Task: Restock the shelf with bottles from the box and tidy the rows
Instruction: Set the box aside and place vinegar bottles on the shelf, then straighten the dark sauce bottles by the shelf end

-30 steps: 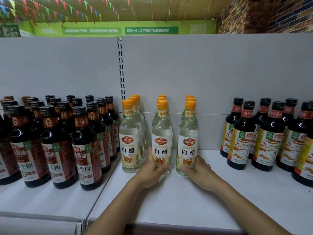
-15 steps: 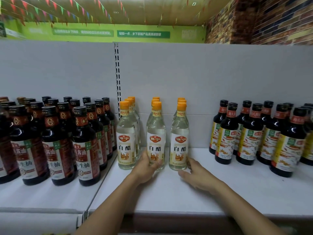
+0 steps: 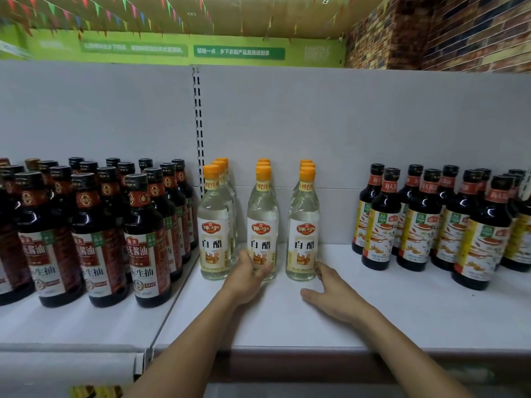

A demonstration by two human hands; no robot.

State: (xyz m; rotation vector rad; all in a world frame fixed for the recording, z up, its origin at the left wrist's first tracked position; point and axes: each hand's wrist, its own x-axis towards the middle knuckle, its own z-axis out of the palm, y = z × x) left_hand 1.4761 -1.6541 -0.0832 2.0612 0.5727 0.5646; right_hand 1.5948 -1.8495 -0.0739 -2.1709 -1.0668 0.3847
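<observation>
Clear vinegar bottles [image 3: 214, 225], orange caps, white labels with a red emblem, upright in three front-to-back rows at mid-shelf [image 3: 388, 317]. Left hand [image 3: 247, 278] grips the base of the middle front bottle [image 3: 263, 222], thumb on its left, fingers curled across the label; right hand [image 3: 336, 294] loose on the shelf, thumb splayed, fingertips touching the foot of the right front bottle [image 3: 304, 225]. Dark soy bottles [image 3: 94, 239] crowd the left bay; yellow-labelled dark bottles [image 3: 422, 225] stand well apart to the right.

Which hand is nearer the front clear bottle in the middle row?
Left. The left hand grips the middle bottle low down; the right hand sits beside the right-row bottle.
</observation>
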